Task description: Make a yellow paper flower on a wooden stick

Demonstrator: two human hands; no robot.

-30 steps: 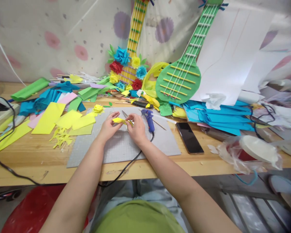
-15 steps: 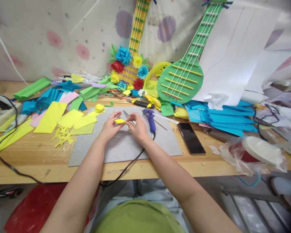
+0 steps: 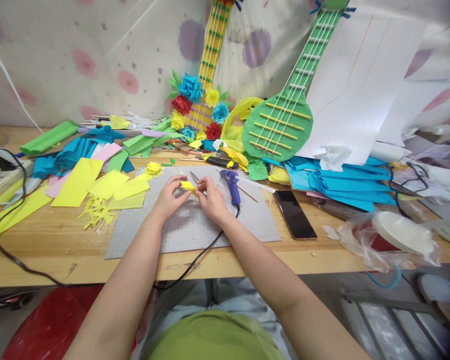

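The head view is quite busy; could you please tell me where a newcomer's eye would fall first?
Probably on the green string instrument, tilted at the back, right of centre. Next, the yellow instrument to its left, with colourful flowers about its lower part. In front, over the grey mat, the left hand and right hand hold a small yellow piece.

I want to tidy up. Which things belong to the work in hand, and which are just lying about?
Probably in the work:
yellow piece, between left hand and right hand
grey mat
glue gun

Probably lying about:
phone
blue sheets
green roll
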